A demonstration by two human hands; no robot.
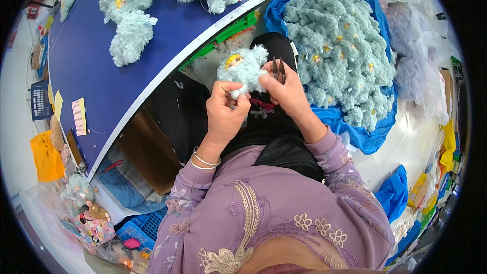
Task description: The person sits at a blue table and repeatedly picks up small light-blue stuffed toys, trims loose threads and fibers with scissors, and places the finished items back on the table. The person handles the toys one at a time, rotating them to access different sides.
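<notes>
Overhead, the left hand point(224, 105) pinched the lower end of a small pale-blue plush toy point(242, 69) held over the lap, while the right hand point(284, 90) was clenched around small scissors point(278, 69) touching the toy's side. At eleven o'clock curved a dark blue worktable point(101, 71) carrying more fluffy toys point(133, 25). At one o'clock a blue sack point(365, 137) brimmed with the same plush figures. A white floor point(411, 142) showed at three o'clock, bags piled beyond it.

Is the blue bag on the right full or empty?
Full: the blue bag is heaped above its rim with pale blue plush toys.
</notes>
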